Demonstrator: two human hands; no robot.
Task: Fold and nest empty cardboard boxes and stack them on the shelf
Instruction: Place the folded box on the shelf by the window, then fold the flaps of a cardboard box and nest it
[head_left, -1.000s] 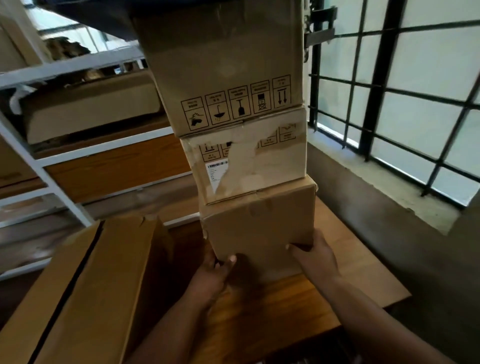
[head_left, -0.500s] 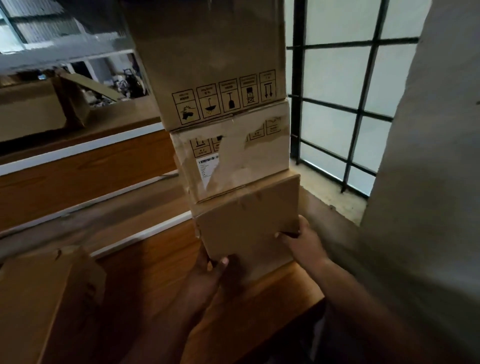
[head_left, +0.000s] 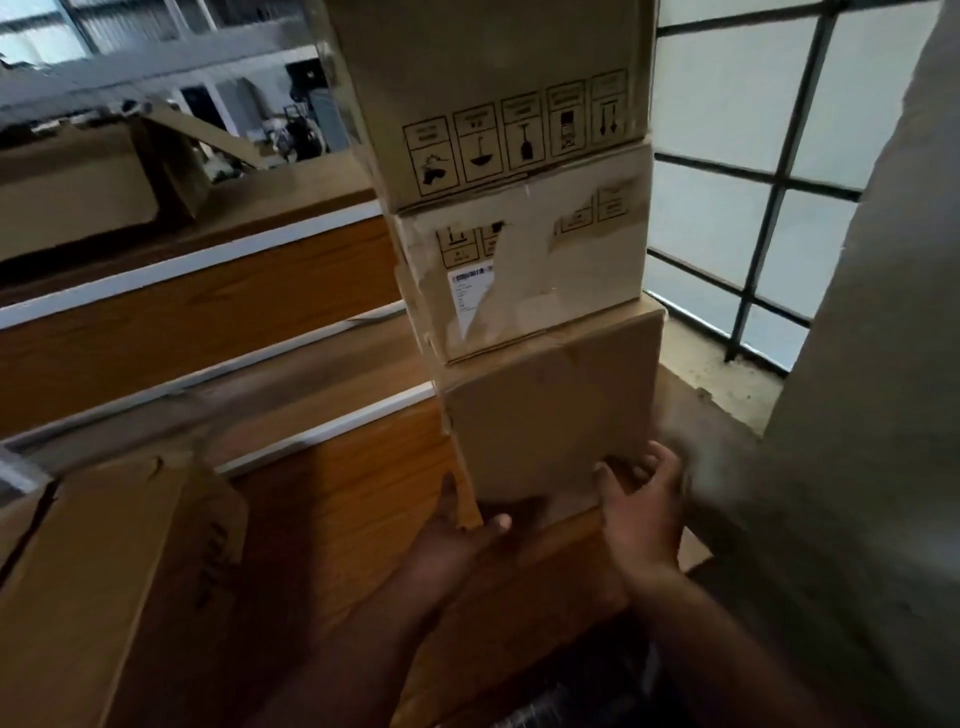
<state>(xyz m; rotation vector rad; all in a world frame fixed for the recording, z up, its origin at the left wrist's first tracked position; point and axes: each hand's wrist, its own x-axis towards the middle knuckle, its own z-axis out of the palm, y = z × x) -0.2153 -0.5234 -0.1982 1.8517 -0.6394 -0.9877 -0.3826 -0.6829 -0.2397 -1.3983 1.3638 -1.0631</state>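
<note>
Since a second ago the view has swung to the right and closer: the grey wall (head_left: 857, 415) now fills the right side, the large carton (head_left: 98, 587) at lower left has slid toward the frame's edge, and the white shelf upright seen earlier is out of view. The three-box stack looks unchanged, and both hands keep the same hold at its base.

The left hand (head_left: 457, 540) grips the bottom box (head_left: 550, 410) at its lower left corner, thumb across the front face, the other fingers hidden behind the side. The right hand (head_left: 641, 512) holds the lower right corner, fingers (head_left: 660, 460) curled round the edge and thumb on the front. The bottom box stands on the wooden bench (head_left: 343, 525), near its far right end. On it rests the middle box (head_left: 524, 270), with torn tape and a white label, and on that the top box (head_left: 488, 98), printed with a row of handling symbols; its top runs out of frame.

The large carton lies on the bench just left of the stack, apart from it. Behind are wooden shelf boards with white metal rails (head_left: 187, 270), and another cardboard box (head_left: 78, 192) sits on an upper shelf. To the right of the stack is a barred window (head_left: 753, 171) with frosted panes above a concrete sill. The lighting is dim and the picture is blurred by motion.
</note>
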